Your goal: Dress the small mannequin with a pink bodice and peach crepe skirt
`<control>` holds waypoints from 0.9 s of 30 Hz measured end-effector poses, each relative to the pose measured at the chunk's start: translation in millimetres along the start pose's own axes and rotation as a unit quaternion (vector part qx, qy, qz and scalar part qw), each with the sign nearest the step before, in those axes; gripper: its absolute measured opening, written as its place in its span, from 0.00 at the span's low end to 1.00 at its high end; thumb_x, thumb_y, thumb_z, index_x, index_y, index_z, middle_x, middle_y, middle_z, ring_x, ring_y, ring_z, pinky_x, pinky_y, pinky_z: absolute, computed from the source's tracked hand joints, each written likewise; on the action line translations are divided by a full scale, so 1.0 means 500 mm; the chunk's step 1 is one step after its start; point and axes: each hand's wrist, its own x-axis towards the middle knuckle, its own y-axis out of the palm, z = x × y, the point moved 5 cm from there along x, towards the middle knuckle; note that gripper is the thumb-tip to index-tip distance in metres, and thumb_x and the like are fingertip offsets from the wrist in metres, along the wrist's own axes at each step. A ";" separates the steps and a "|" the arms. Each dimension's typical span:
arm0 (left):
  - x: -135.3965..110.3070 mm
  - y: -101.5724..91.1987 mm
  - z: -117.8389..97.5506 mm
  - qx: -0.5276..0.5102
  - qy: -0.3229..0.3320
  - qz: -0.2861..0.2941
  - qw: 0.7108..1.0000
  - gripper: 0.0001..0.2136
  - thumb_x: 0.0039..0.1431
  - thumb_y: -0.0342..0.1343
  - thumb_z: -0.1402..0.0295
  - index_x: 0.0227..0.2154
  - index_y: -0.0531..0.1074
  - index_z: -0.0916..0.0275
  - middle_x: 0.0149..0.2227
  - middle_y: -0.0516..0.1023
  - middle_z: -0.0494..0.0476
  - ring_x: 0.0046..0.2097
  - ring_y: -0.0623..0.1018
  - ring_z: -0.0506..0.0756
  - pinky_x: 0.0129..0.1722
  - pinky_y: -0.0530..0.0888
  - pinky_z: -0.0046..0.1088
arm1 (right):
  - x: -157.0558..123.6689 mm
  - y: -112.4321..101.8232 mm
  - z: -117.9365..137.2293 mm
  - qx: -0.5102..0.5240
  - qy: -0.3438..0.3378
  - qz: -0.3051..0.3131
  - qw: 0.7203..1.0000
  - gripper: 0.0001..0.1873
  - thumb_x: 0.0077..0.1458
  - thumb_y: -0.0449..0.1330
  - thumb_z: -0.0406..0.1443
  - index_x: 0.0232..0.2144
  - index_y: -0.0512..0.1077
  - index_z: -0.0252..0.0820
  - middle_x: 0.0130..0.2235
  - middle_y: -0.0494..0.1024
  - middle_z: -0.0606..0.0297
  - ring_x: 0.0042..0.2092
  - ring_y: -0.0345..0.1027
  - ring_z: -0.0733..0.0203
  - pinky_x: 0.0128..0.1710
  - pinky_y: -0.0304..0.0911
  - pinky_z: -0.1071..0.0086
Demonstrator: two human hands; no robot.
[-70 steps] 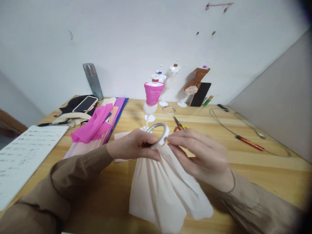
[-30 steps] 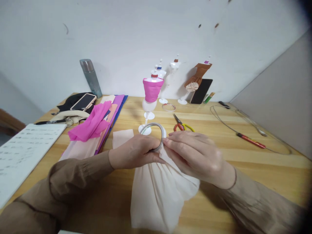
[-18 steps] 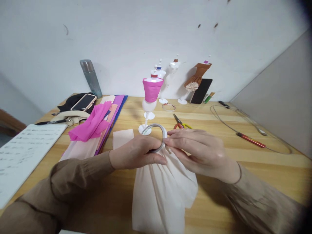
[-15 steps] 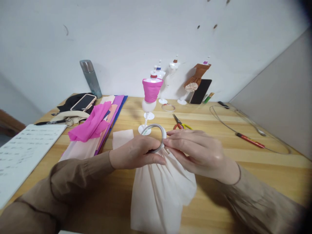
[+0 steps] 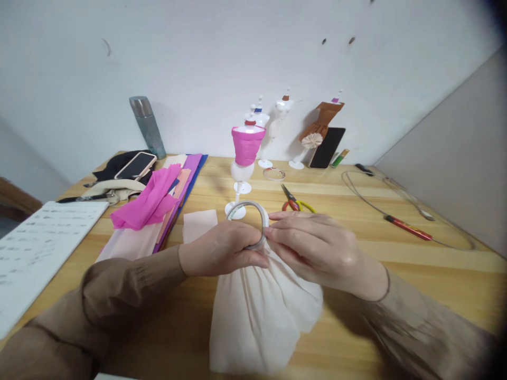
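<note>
My left hand (image 5: 222, 245) is closed on a roll of tape (image 5: 264, 216), its thumb through the ring. My right hand (image 5: 317, 248) pinches at the roll's right side, fingertips pressed together against the tape; whether a loose tape end is between them I cannot make out. Below both hands hangs a gathered cream crepe paper piece (image 5: 261, 322), its pleated top hidden by the fingers. Just beyond the roll stands a small white mannequin wearing a pink wrap (image 5: 248, 146). Scissors (image 5: 295, 200) with yellow and red handles lie behind my right hand.
Folded coloured paper sheets (image 5: 190, 184) and a pink piece (image 5: 146, 203) lie left, near a phone (image 5: 137, 165), a bottle (image 5: 147, 126) and a printed sheet (image 5: 47, 243). More mannequins, one in a brown dress (image 5: 325, 119), stand at the wall. A red-handled corded tool (image 5: 407, 228) lies right.
The cream paper's lower part has swung and spread slightly. The tape roll has turned a little in my left hand, and both hands stay almost in place.
</note>
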 end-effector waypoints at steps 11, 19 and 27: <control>-0.001 -0.013 -0.001 -0.040 -0.022 -0.036 0.998 0.20 0.56 0.59 0.67 0.19 0.52 0.63 0.20 0.54 0.42 0.24 0.56 0.45 0.24 0.54 0.23 | 0.002 -0.009 -0.005 -0.008 0.000 -0.032 0.999 0.08 0.53 0.59 0.27 0.37 0.71 0.39 0.33 0.81 0.59 0.37 0.77 0.60 0.42 0.76 0.66; -0.006 -0.007 -0.005 0.028 -0.037 -0.079 0.996 0.17 0.54 0.52 0.75 0.19 0.47 0.61 0.19 0.53 0.44 0.23 0.55 0.46 0.22 0.53 0.25 | 0.001 0.004 0.005 -0.054 -0.015 -0.017 0.998 0.08 0.50 0.58 0.24 0.27 0.70 0.40 0.24 0.76 0.66 0.25 0.68 0.66 0.41 0.74 0.64; -0.004 0.000 -0.007 0.038 -0.024 -0.057 0.997 0.18 0.55 0.52 0.73 0.18 0.47 0.60 0.19 0.53 0.44 0.24 0.57 0.47 0.23 0.54 0.26 | -0.009 0.018 0.004 -0.062 -0.029 -0.002 0.998 0.11 0.49 0.59 0.26 0.20 0.64 0.42 0.20 0.63 0.70 0.23 0.56 0.67 0.41 0.71 0.65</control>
